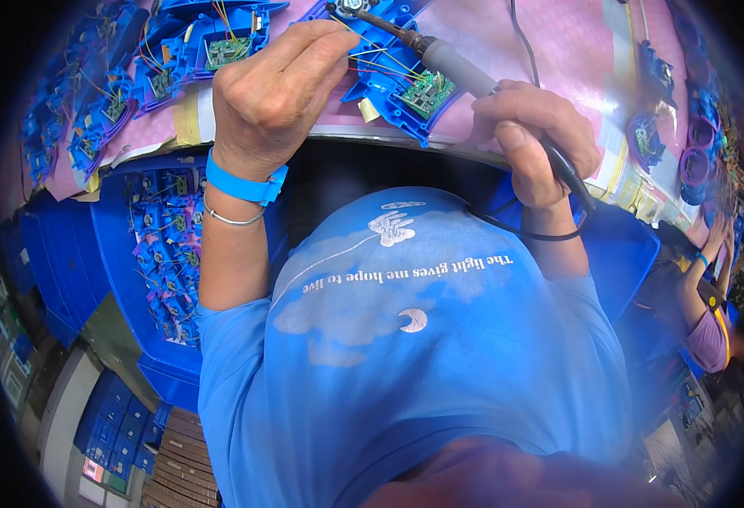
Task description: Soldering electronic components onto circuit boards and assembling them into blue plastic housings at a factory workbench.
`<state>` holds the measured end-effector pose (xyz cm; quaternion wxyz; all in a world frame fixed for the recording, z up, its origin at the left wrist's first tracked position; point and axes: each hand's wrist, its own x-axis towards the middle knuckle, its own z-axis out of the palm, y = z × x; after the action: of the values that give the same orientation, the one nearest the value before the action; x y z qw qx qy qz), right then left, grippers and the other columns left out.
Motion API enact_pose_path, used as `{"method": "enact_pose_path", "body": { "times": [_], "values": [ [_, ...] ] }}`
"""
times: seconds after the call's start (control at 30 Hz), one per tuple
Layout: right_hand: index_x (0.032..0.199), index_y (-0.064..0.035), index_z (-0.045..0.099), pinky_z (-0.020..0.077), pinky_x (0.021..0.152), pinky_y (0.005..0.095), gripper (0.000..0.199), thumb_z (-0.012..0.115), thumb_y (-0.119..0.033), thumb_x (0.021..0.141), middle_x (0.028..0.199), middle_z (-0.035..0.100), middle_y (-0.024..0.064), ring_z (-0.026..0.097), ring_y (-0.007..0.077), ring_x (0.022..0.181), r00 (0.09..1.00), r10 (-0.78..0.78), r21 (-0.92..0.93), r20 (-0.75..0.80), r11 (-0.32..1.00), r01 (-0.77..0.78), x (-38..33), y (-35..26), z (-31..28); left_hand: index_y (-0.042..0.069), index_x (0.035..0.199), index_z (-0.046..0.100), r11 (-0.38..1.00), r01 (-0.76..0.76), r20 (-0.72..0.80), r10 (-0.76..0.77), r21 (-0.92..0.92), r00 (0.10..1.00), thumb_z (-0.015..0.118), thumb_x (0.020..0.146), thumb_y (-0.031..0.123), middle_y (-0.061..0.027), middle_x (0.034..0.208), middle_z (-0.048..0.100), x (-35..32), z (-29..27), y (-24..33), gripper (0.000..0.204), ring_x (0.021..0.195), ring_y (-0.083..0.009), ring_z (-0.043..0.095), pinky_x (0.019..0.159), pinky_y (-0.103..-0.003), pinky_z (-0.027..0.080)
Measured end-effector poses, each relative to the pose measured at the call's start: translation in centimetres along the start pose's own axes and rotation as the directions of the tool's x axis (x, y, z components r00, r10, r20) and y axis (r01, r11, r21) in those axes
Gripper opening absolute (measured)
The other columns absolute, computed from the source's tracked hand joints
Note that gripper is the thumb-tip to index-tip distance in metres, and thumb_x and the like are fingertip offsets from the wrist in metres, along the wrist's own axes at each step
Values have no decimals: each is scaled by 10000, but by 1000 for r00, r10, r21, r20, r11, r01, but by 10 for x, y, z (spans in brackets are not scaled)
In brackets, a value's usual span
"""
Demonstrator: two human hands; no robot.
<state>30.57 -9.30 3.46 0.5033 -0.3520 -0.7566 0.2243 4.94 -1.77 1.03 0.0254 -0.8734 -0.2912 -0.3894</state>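
Head view: my right hand (541,140) is gripping a grey-handled soldering iron (459,68), its tip pointing toward a round silver metal part (353,6). My left hand (283,89) is pressing its fingertips together, perhaps pinching thin yellow wires (370,52). The blue plastic housing (395,111) with green circuit board (429,93) is lying between my hands, on pink sheeting (579,51).

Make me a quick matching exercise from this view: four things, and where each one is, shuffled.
1. Soldering iron
2. Wide wristband
3. Green circuit board nearest the iron
4. Parts bin

A. Set in a blue housing
B. Below the table, toward the left
C. Gripped in the right hand
D. Around the left wrist

Pairs: 1-C, 2-D, 3-A, 4-B
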Motion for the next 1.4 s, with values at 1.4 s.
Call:
{"method": "enact_pose_path", "body": {
  "times": [1.4],
  "values": [
    [930,47,716,512,518,266,182,627,-36,794,710,692,145,658,177,566,993,-8,179,-122,983,30,-7,14,4,79,1012,752,1000,3,-8,-3,11,1000,808,769,28,-60,945,747,1,5,-1,254,777,-192,729,622,-247,567]
  ]
}}
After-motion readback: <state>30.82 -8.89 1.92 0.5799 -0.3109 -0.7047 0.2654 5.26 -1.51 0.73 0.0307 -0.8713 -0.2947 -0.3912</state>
